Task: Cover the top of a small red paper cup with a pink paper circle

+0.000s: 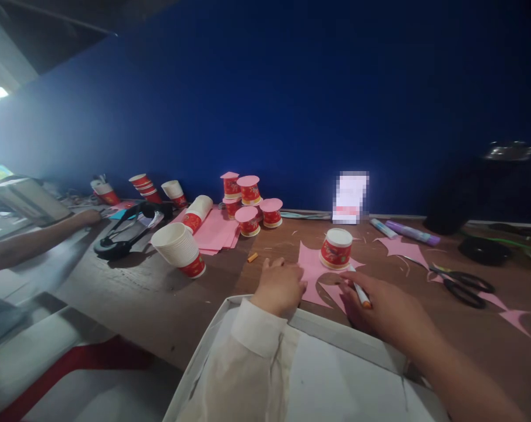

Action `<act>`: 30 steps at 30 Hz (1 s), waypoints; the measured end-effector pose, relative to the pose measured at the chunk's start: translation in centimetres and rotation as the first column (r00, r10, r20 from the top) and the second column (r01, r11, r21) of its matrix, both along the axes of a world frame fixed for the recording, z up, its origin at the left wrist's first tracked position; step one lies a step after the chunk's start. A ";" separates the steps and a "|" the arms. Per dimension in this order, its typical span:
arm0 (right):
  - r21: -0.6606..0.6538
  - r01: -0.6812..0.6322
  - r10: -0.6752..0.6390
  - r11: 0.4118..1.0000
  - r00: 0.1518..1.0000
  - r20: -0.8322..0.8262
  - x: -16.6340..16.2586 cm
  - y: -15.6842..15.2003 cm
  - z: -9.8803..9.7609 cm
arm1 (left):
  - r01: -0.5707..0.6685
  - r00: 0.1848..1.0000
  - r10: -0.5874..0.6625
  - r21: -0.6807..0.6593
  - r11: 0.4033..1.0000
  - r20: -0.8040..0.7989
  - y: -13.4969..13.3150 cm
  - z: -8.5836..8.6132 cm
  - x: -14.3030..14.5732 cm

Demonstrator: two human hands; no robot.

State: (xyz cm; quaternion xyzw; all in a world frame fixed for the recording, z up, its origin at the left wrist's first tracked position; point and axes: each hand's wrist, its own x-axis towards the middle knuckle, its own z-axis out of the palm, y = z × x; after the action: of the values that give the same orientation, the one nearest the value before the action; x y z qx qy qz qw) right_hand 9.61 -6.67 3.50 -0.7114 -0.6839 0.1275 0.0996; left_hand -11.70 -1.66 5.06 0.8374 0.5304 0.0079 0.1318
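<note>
The white marker (360, 293) is in the right hand (382, 302), over the pink paper (312, 266) and just beside an upside-down paper cup (336, 253). It is probably light, stiff and smooth, so a dry fingertip pinch on the barrel close to the writing end should steer it best; the right fingers and thumb grip it about there. The left hand (278, 287) lies palm down at the paper's left edge, fingers bent; I cannot tell whether they pinch anything underneath.

The paper is likely thin and easily creased or slid, best pressed flat near its edge. The cup looks light and easy to dent; its firm base or rim is likely the better hold.

The marker is slim, white-barrelled and orange at the end nearest the wearer; its tip is hard to make out. The paper is angular, with a curved cutout on its near side. The cup's red, patterned wall sits between a white base, uppermost, and a pale rim resting on the paper.
</note>
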 end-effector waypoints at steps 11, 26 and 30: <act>0.035 0.032 -0.031 0.999 0.999 -0.038 0.2 0.1 -0.7 | -0.298 0.954 0.298 0.052 0.953 -0.001 1.3 -0.5 1.4; -0.036 0.057 -0.058 0.998 0.998 -0.024 0.7 0.3 -0.5 | -0.351 0.926 0.356 -0.059 0.934 0.123 1.6 -1.2 1.9; -0.027 0.048 -0.049 0.998 0.998 -0.037 0.8 0.2 -0.8 | -0.432 0.881 0.442 -0.097 0.897 0.168 1.9 -1.3 1.5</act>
State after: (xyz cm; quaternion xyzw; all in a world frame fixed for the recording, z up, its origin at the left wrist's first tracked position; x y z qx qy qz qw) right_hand 10.46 -6.44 2.70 -0.7267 -0.6625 0.1473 0.1064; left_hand -10.20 0.27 3.80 0.6877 0.6908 0.1005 0.1994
